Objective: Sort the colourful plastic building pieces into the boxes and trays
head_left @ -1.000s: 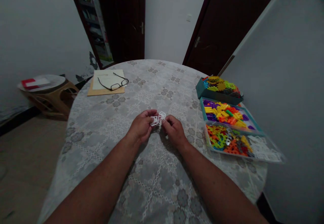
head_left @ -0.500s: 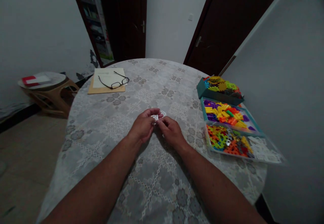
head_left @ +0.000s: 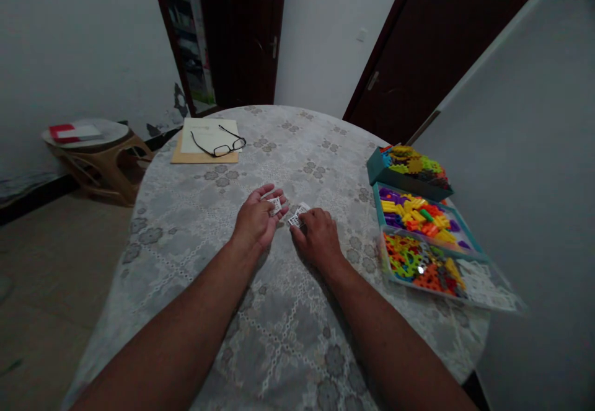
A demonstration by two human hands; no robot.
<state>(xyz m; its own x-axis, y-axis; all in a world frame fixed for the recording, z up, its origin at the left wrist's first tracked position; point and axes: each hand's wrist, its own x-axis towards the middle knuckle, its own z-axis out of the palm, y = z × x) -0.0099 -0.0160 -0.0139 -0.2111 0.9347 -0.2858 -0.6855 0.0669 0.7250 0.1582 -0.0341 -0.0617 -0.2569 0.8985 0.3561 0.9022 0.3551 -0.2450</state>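
Nearer the wearer than the black glasses and right of them, the left hand, fingers spread, pins a white grid piece under its thumb, while farther right of the glasses the right hand grips white grid parts in curled fingers.

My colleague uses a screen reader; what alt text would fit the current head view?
A left hand holds a white lattice piece and, just apart, a right hand touches another white piece, over a patterned tablecloth. Containers of colourful plastic pieces stand at the right; black eyeglasses lie on papers at far left.
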